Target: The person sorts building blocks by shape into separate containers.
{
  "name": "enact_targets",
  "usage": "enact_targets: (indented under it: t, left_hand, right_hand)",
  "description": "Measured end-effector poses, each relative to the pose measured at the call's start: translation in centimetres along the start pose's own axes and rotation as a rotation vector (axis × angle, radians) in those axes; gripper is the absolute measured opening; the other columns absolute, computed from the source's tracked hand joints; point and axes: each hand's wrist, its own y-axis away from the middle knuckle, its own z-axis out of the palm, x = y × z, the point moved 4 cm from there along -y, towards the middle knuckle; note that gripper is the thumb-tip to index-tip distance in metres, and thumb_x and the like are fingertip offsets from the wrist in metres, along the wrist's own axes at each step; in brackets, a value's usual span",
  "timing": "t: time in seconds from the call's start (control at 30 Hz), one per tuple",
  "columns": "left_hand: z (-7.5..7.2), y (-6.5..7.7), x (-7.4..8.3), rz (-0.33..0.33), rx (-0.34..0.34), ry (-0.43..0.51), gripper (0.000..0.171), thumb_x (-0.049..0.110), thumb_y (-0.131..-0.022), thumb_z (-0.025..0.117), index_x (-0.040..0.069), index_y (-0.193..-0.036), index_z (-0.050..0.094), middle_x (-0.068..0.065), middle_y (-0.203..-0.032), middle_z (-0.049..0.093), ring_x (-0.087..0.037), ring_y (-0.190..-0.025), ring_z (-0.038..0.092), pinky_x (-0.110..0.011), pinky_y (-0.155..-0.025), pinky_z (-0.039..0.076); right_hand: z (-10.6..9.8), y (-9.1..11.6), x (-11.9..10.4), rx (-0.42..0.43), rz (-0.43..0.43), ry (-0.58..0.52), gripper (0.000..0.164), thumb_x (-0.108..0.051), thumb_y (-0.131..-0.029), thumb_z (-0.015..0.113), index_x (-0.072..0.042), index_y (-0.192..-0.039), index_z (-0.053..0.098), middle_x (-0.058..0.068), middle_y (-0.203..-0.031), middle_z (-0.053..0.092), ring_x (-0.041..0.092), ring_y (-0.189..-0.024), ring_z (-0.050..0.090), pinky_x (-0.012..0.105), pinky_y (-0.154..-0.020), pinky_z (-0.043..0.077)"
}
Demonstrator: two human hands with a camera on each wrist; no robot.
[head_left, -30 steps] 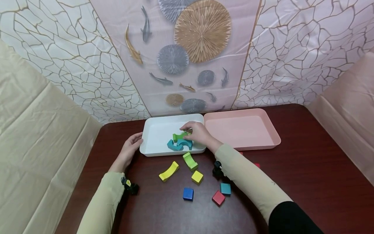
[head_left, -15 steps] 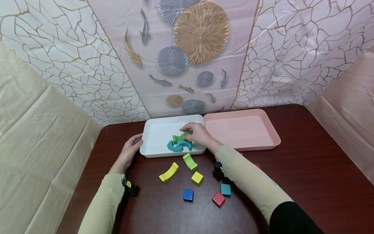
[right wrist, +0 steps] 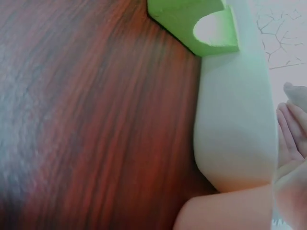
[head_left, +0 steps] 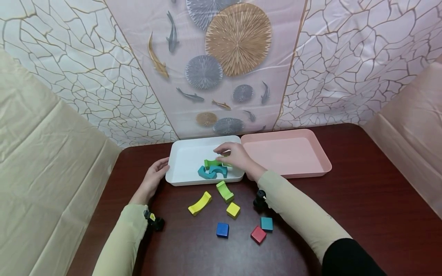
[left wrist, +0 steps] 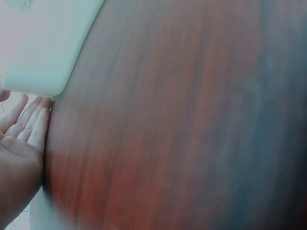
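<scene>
My left hand (head_left: pixel 157 172) rests at the left end of the white tray (head_left: pixel 183 153), its fingers nearly straight against the outer wall. In the left wrist view, the left fingers (left wrist: pixel 31 117) lie under the tray's corner. Over the right side of this tray, my right hand (head_left: pixel 236 155) hovers with thumb and index finger apart, nothing visible between them. Just below the thumb lies a green arch block (head_left: pixel 211 164), partly covered by the hand. Two teal arch blocks, one curved (head_left: pixel 218 170) and one angled (head_left: pixel 206 173), lie touching in front of it.
A pink tray (head_left: pixel 283 153) adjoins the white one on the right. On the table are a light green arch block (head_left: pixel 225 191), a yellow curved block (head_left: pixel 200 203), and yellow (head_left: pixel 233 210), blue (head_left: pixel 222 230), teal (head_left: pixel 266 224) and red (head_left: pixel 258 234) cubes.
My right hand has shifted slightly right, drawing back from the green arch block, and more green shows beneath it. My left hand stays at the tray.
</scene>
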Motion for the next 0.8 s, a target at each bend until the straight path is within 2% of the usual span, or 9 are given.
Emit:
enact_targets:
  t: [0.4, 0.8]
  left_hand:
    - [0.0, 0.0, 0.1, 0.015, -0.01, 0.002, 0.056, 0.02, -0.115, 0.046, 0.001, -0.165, 0.03, -0.023, -0.169, 0.036, -0.034, -0.152, 0.04, -0.006, -0.093, 0.045]
    - [-0.1, 0.0, 0.1, -0.001, -0.008, -0.002, 0.057, 0.021, -0.115, 0.046, 0.002, -0.166, 0.029, -0.022, -0.17, 0.036, -0.034, -0.154, 0.039, -0.006, -0.093, 0.044]
  right_hand:
    - [-1.5, 1.1, -1.0, -0.009, 0.037, -0.138, 0.032, -0.003, -0.098, 0.076, 0.006, -0.128, 0.072, 0.021, -0.132, 0.071, 0.038, -0.121, 0.071, 0.04, -0.102, 0.06]
    - [-2.4, 2.4, -2.8, -0.047, -0.015, -0.102, 0.03, -0.006, -0.097, 0.077, 0.002, -0.126, 0.075, 0.021, -0.127, 0.074, 0.036, -0.117, 0.073, 0.046, -0.102, 0.06]
